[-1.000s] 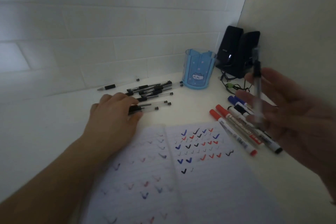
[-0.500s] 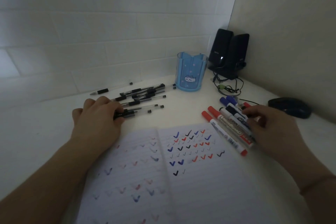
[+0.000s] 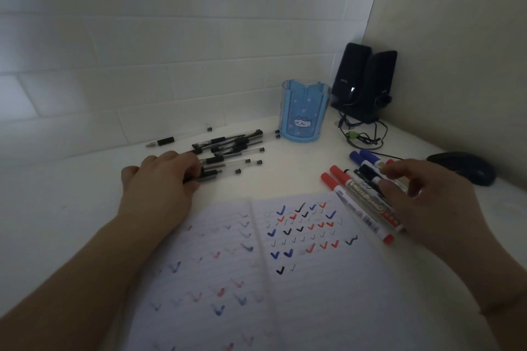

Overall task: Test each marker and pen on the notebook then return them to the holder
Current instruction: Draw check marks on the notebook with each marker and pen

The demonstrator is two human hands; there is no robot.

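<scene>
An open lined notebook [image 3: 285,271] covered in blue, red and black check marks lies in front of me. The blue cat-print holder [image 3: 303,111] stands upright at the back. Several black-capped clear pens [image 3: 231,148] lie scattered left of it. My left hand [image 3: 159,182] rests on the near edge of that pile, fingers and thumb curled around one black pen [image 3: 209,177]. A row of red, blue and black markers [image 3: 356,196] lies right of the notebook. My right hand [image 3: 427,202] sits over them, with thumb and forefinger pinching the black-capped marker [image 3: 368,172].
Two black speakers [image 3: 362,80] stand in the corner with tangled cables [image 3: 362,134] in front of them. A dark computer mouse [image 3: 462,171] lies at the far right, just behind my right hand. Walls close off the back and right side.
One second ago my right hand held a clear pen up in the air. It has come down onto the markers and closed on the black-capped one. My left hand stayed on the pens.
</scene>
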